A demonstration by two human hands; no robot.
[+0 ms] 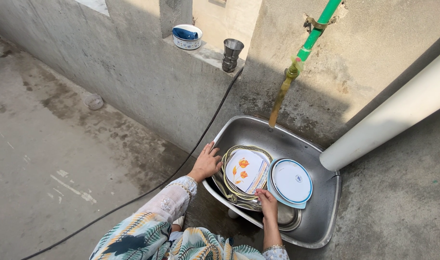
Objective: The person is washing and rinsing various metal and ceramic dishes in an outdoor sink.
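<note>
A steel sink basin [321, 212] stands on the concrete floor under a tap. Inside it leans a stack of plates: a white plate with orange flowers [246, 171] in front, and a round white plate with a blue rim [292, 181] to its right. My left hand [206, 162] grips the sink's left rim beside the flowered plate. My right hand [267, 202] rests on the lower edge of the plate stack, fingers curled on it. Steel dishes lie under the plates, partly hidden.
A brass tap [281, 98] on a green pipe [318, 26] hangs over the sink. A white pipe [393, 113] slants at right. On the wall ledge stand a bowl [187, 36] and a steel cup [231, 54]. A black cable [147, 190] crosses the floor.
</note>
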